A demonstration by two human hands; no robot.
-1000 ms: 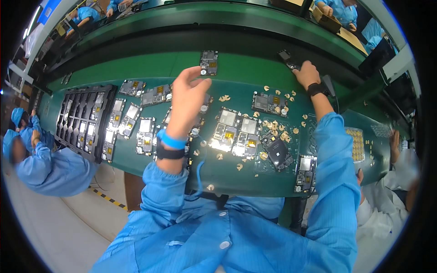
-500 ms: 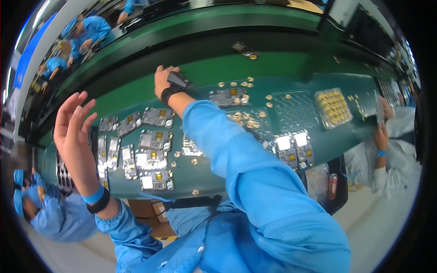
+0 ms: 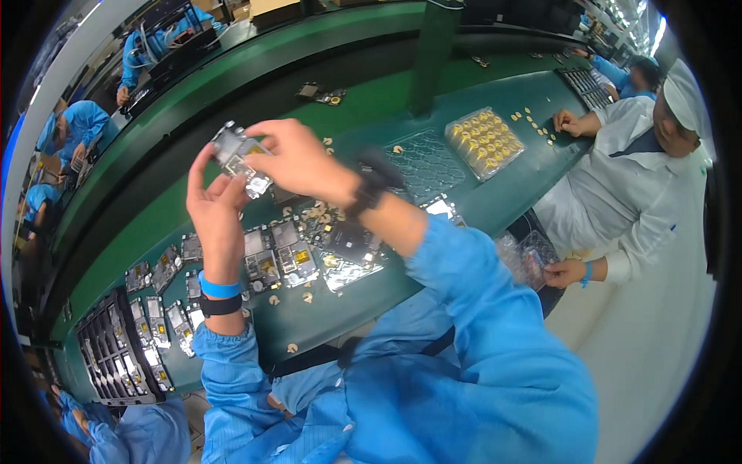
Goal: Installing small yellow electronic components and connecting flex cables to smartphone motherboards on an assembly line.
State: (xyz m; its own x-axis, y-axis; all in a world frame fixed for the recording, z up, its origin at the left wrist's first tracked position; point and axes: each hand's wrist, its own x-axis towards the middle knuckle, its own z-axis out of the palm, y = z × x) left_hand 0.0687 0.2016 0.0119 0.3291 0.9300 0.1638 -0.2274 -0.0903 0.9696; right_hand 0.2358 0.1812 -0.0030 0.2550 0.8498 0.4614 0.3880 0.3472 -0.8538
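A small circuit board (image 3: 234, 148) with a gold-coloured patch and metal shields is held up, tilted, above the far side of the bench. My left hand (image 3: 213, 216) grips its near left edge between thumb and fingers. From the right, my right hand (image 3: 303, 161) has its thumb and fingertips closed on the same board. Beneath my hands, more circuit boards (image 3: 296, 255) lie on the green bench, with small cream-coloured cut-out pieces (image 3: 308, 297) scattered around them. A dark flat part (image 3: 349, 241) lies beside a heap of these pieces.
A black slotted tray (image 3: 97, 359) holding boards stands at left. Toward the right are a clear moulded tray (image 3: 427, 174) and another tray with yellow round pieces (image 3: 485, 174). A board (image 3: 321, 93) lies on the green belt beyond. A co-worker in white (image 3: 595, 185) sits at right.
My right hand has come back from the belt's edge, and my left hand, earlier raised and open, has closed; both now hold a circuit board. The view has swung, showing more of the co-worker.
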